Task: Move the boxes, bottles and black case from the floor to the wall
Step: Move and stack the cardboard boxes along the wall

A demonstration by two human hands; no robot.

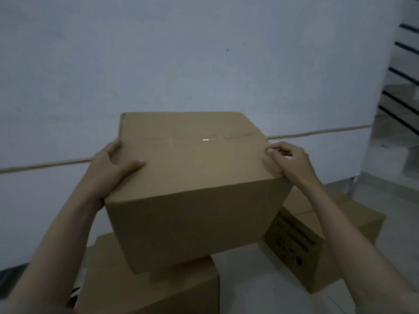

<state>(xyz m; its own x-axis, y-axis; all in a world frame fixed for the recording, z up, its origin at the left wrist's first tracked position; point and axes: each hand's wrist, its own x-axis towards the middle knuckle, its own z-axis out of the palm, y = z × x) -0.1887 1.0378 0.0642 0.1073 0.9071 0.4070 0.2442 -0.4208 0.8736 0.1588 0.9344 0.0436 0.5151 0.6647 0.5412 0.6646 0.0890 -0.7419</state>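
Unreadable black print on right box [294, 245]; taped box [192, 177] unmarked.

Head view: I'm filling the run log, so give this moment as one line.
phase: carrying | left hand: grips taped box | right hand: fingers on its right edge | below: two boxes near wall
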